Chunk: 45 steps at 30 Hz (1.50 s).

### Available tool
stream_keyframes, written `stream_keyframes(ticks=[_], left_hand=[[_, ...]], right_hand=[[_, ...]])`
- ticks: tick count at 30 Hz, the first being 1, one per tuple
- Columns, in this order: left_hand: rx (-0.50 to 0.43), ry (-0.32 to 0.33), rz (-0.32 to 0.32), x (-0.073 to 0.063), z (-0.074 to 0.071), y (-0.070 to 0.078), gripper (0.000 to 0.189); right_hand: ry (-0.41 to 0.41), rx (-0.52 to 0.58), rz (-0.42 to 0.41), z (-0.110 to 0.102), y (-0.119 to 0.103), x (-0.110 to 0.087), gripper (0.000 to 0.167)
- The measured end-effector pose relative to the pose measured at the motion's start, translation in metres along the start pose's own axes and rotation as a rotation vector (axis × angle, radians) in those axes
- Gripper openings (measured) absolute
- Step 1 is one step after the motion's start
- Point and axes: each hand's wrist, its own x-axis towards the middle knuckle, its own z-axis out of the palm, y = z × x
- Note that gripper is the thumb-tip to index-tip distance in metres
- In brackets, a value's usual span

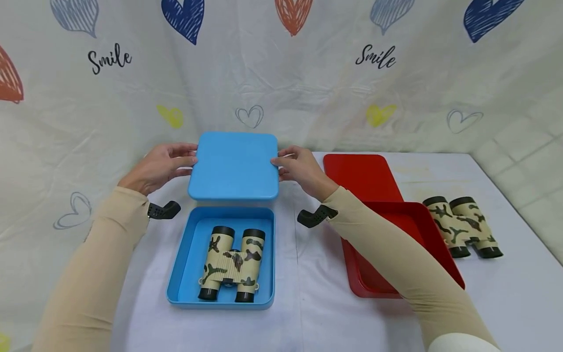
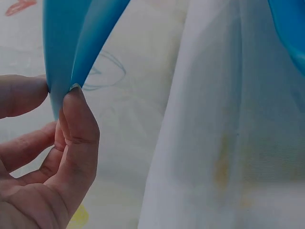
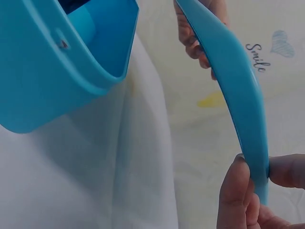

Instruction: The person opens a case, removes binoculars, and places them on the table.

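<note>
A flat blue lid (image 1: 235,166) is held up between both hands, just behind a blue box (image 1: 177,278). My left hand (image 1: 164,164) pinches its left edge between thumb and fingers, as the left wrist view also shows on the lid (image 2: 64,43). On the opposite edge, my right hand (image 1: 303,168) pinches the lid (image 3: 238,90) the same way. Inside the open blue box lies a pair of camouflage binoculars (image 1: 230,264), eyepieces and lenses pointing front and back. The right wrist view shows the box's wall (image 3: 43,90) apart from the lid.
At right stands an open red box (image 1: 358,278), partly covered by the right forearm. A red lid (image 1: 360,176) lies behind it. Another pair of camouflage binoculars (image 1: 466,227) rests on the white table (image 1: 519,293) beside the red box. A printed cloth (image 1: 308,88) hangs behind.
</note>
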Motion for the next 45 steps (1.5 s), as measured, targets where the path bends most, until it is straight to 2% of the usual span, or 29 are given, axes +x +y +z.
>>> stream_keyframes(ticks=[12,25,36,45], left_hand=[[0.009,0.005,-0.011,0.013,0.002,-0.005,0.064],[0.012,0.000,-0.035,0.026,0.003,-0.013,0.064],[0.048,-0.035,-0.063,0.037,0.004,-0.027,0.061],[0.073,-0.037,-0.081,0.045,0.006,-0.038,0.062]], right_hand=[[0.008,-0.018,0.014,0.000,0.002,0.013,0.044],[-0.022,-0.038,0.044,0.001,0.015,0.030,0.045],[-0.041,-0.067,0.079,0.005,0.023,0.036,0.042],[-0.037,-0.139,0.117,0.006,0.025,0.040,0.045]])
